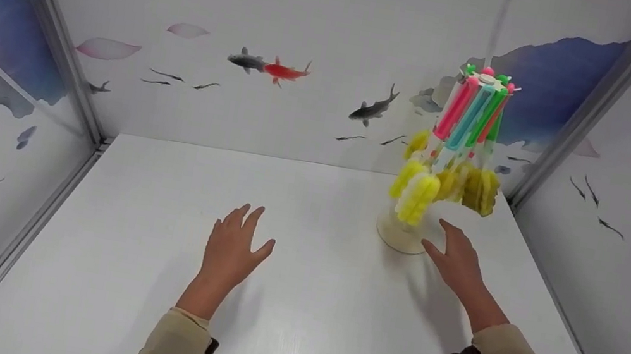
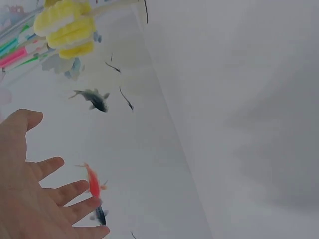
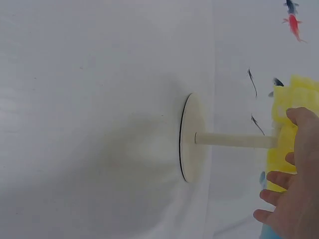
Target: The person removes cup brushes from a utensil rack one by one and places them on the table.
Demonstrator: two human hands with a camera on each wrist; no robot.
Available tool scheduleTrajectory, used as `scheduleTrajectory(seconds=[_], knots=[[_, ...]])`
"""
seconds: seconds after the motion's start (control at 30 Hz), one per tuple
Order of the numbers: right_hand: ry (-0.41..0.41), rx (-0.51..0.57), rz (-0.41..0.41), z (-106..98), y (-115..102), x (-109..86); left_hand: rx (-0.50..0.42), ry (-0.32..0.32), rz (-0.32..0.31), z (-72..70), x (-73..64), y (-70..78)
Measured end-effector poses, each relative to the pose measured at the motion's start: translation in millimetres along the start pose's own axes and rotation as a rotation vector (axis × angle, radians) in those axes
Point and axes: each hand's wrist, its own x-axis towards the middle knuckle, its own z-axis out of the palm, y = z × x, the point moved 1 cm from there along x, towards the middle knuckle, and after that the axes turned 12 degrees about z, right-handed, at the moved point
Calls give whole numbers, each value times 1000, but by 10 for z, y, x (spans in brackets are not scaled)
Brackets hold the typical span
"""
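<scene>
1. My left hand [image 1: 228, 255] is over the worktop [image 1: 291, 320], fingers spread and holding nothing, well apart from the brush stand [image 1: 390, 233].
2. My right hand [image 1: 459, 265] is empty too, fingers extended, thumb apart, just beside the stand.
3. Near those fingers hang yellow sponges [image 1: 418, 199]; contact I cannot tell.
4. Coloured handles [image 1: 470, 116] rise above the sponges.

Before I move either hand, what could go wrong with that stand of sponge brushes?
1. The right hand is close to the yellow-headed sponge brushes, which hang in a cluster; a bump might set several swinging or knock one loose.
2. The brush stand carries them high on one slim post above a round base, so a sideways push could tip it.
3. The left hand is well away, so probably couldn't steady it quickly.
</scene>
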Motion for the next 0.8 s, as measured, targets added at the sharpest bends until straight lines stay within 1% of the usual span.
scheduleTrajectory(seconds=[0.1,0.33,0.5,0.6,0.8], knots=[[-11,-1,22,83,24,58,-21,11,-7,26,6,42],[-67,63,80,268,88,182,-70,9,-19,101,-14,121],[-104,99,109,408,109,253,-124,5,-51,159,-23,144],[-126,110,142,482,120,289,-157,1,-66,180,-16,177],[-115,117,182,591,110,395,-240,-10,-89,176,-34,269]])
